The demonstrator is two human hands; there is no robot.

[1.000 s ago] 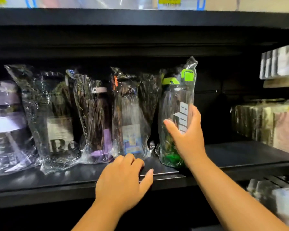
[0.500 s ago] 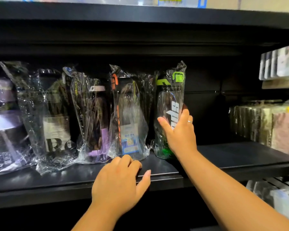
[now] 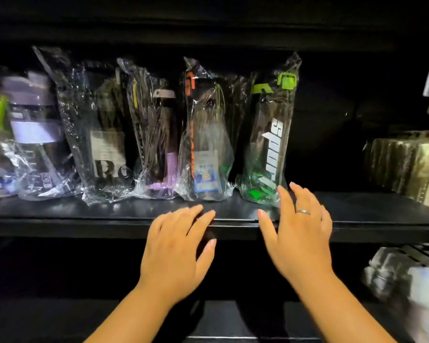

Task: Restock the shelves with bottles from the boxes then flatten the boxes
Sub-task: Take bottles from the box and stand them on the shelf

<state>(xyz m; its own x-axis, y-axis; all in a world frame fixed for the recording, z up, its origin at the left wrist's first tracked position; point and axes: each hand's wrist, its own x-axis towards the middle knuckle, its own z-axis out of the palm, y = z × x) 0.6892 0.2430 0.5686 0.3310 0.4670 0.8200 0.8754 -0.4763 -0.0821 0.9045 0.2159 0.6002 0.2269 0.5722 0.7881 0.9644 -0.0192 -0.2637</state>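
A clear sports bottle with a lime-green lid (image 3: 270,134), sealed in a crinkled plastic sleeve, stands upright at the right end of a row on a black metal shelf (image 3: 84,214). The right hand (image 3: 297,233), wearing a ring (image 3: 303,212), is just in front of its base with fingers spread and straight, gripping nothing; contact with the wrap cannot be told. The left hand (image 3: 176,248) rests relaxed fingers on the shelf's front edge, thumb below it. Leftward stand an orange-trimmed bottle (image 3: 203,134), a purple-based bottle (image 3: 159,134), a dark labelled bottle (image 3: 104,134) and a blurred lavender-lidded bottle (image 3: 32,129). Well apart on the right sit wrapped packs (image 3: 406,164).
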